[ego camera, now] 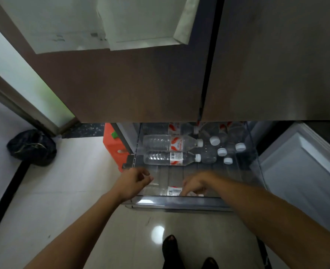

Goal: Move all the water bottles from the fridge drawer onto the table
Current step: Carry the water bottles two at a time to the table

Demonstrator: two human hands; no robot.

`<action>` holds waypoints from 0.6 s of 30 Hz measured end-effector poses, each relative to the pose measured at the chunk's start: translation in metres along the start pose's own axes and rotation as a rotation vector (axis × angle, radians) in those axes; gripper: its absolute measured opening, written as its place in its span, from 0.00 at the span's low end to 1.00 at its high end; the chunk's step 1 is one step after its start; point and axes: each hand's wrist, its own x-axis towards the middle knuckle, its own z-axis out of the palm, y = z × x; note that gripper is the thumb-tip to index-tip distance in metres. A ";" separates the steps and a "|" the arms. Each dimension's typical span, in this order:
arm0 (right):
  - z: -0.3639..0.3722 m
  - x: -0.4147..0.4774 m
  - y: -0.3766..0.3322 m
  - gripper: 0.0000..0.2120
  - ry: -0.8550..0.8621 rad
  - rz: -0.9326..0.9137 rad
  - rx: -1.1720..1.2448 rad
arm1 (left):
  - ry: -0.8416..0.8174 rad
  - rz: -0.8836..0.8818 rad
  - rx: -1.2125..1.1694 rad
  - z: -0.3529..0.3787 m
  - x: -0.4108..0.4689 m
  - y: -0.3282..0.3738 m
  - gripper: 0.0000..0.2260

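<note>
Wrap right hand [195,186], grip unclear, around clear plastic red-labelled water bottle [173,191] at 6 o'clock in transparent fridge drawer [179,200]; support with loosely curled, empty left hand [135,183]

A single wide-angle camera rides on the person's head, facing forward and tilted steeply down. It is the only view. The open fridge drawer [179,202] sits just below the middle of the frame, close to the lens, within arm's reach. The left arm [82,230] enters from 7 o'clock and the right arm [267,214] from 5 o'clock. The closed fridge doors [141,84] loom near, filling the upper half toward 12 o'clock. The floor [63,200] spreads from 6 to 9 o'clock, with the person's feet [170,247] at 6 o'clock, at the bottom edge.
</note>
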 end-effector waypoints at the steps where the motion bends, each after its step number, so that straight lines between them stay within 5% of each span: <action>1: 0.000 0.000 0.002 0.35 -0.018 -0.001 0.043 | -0.008 0.014 0.010 -0.001 0.006 -0.001 0.09; 6: -0.027 -0.026 0.016 0.29 0.169 -0.057 0.314 | -0.058 0.098 0.078 -0.008 0.036 -0.001 0.09; 18: -0.032 -0.139 0.085 0.25 0.721 0.032 0.261 | 0.075 0.424 0.507 0.024 0.125 0.077 0.17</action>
